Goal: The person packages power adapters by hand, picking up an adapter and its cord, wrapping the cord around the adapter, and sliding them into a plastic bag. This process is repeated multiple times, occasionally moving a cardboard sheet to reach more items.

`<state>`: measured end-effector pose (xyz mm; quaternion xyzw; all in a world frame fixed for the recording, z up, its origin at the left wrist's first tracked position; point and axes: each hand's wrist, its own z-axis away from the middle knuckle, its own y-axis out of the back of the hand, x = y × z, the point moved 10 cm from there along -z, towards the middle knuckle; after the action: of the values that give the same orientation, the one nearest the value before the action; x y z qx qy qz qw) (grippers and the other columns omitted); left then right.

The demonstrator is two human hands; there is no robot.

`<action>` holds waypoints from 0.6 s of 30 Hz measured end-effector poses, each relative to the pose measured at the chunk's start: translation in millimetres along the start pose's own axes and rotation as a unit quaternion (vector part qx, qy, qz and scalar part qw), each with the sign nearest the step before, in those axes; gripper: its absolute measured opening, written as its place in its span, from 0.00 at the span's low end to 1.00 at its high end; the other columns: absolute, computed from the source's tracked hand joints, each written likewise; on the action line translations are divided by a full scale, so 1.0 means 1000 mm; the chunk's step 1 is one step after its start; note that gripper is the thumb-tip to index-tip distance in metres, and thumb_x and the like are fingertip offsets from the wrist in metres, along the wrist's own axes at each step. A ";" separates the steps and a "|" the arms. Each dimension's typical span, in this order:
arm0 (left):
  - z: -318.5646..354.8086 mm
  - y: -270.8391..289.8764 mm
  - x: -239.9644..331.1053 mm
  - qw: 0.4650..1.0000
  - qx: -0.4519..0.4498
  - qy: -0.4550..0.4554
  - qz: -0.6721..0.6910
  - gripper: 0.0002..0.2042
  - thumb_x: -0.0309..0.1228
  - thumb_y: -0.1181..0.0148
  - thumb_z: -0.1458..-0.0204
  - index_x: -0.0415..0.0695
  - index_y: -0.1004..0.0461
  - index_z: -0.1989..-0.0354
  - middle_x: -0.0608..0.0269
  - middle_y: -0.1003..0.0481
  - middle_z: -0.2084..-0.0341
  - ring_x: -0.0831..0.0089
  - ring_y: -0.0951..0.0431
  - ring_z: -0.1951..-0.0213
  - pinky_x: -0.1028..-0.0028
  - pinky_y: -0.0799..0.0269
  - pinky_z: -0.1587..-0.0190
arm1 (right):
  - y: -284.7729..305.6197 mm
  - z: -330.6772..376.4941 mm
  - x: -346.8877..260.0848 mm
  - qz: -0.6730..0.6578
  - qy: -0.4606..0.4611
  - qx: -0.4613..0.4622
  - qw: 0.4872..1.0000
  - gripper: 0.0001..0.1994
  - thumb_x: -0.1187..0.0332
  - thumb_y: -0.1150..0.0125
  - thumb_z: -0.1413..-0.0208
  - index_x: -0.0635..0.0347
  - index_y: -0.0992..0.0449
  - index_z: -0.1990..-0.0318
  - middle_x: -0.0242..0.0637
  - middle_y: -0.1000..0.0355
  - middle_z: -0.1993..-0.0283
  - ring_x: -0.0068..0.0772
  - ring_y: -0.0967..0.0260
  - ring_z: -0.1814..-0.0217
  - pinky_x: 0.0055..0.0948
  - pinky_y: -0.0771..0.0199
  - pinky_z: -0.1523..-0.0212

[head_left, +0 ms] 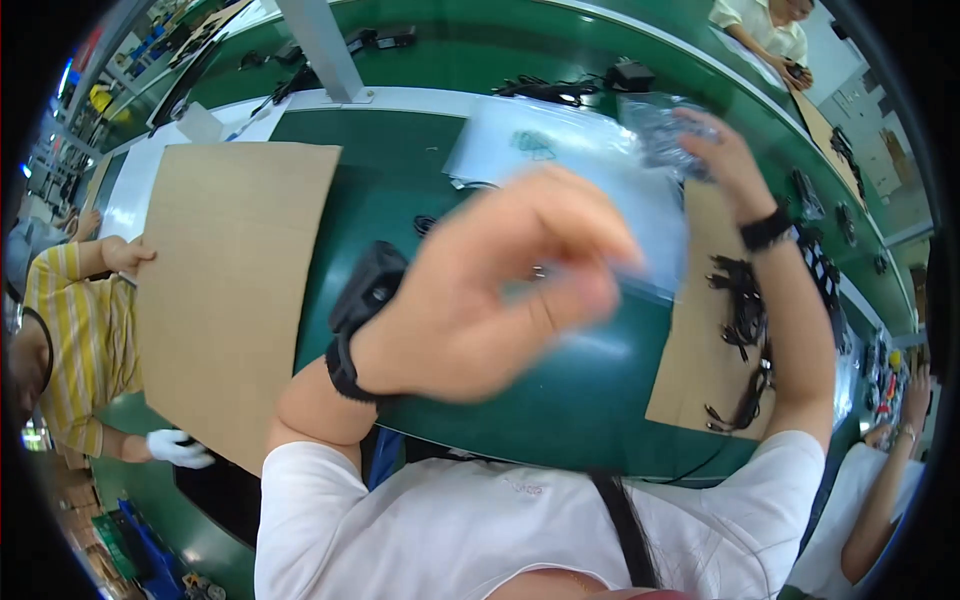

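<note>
Green bench (560, 400) curves through the whole scene, from near the person out to the far right. On it lie 2 sheets of brown cardboard: a large cardboard sheet (235, 270) on the left, which a co-worker in a yellow striped top (85, 340) steadies with a hand at its left edge, and a narrower cardboard strip (700, 370) on the right carrying a pile of black cables (745, 320).

Between the 2 sheets, further out, sits a stack of clear plastic bags (560, 160), flat and glossy. A black adapter block (368, 285) rests on the green surface just beside the left wrist.

Left hand (480, 300) is raised close to the camera, blurred, fingers curled together and pinching the near edge of a clear plastic bag (640, 215) that stretches away towards the far right. Right hand (715, 150) is up at that far end, gripping a crumpled bunch of clear plastic (660, 125); I cannot tell whether it is the same bag or a second one.

My judgement: thin film like this clings and slips, so a firm pinch at the rim with both hands kept well apart should keep it taut and its mouth easy to find. Pulling it clear above the stack would avoid dragging other bags along.
</note>
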<state>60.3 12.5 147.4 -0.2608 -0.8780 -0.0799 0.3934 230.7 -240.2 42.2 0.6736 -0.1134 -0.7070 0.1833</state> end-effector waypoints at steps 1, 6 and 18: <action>0.001 -0.020 0.023 0.992 -0.061 -0.002 0.113 0.07 0.25 0.48 0.48 0.41 0.32 0.61 0.48 0.31 0.61 0.65 0.27 0.70 0.72 0.32 0.70 | 0.030 -0.033 0.009 0.084 0.012 0.056 0.995 0.17 0.72 0.47 0.49 0.55 0.29 0.50 0.31 0.29 0.58 0.23 0.32 0.62 0.23 0.31 0.62; -0.019 -0.064 0.032 0.903 -0.101 -0.090 0.408 0.05 0.24 0.50 0.49 0.39 0.29 0.66 0.50 0.29 0.65 0.63 0.27 0.71 0.72 0.33 0.71 | 0.111 -0.129 0.058 0.622 0.053 0.228 0.747 0.21 0.65 0.48 0.49 0.39 0.34 0.45 0.36 0.37 0.45 0.43 0.38 0.47 0.40 0.34 0.52; -0.062 -0.041 0.026 0.854 -0.143 -0.159 0.475 0.12 0.22 0.60 0.45 0.32 0.28 0.71 0.52 0.28 0.72 0.60 0.28 0.72 0.70 0.33 0.71 | -0.031 -0.190 0.031 0.284 0.026 0.073 0.956 0.22 0.51 0.51 0.46 0.48 0.35 0.45 0.39 0.33 0.66 0.33 0.39 0.78 0.29 0.39 0.80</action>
<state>65.2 -33.3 211.5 -0.7086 -0.6766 0.0351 0.1971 415.7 -208.7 -11.3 0.6435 -0.3466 -0.5978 0.3293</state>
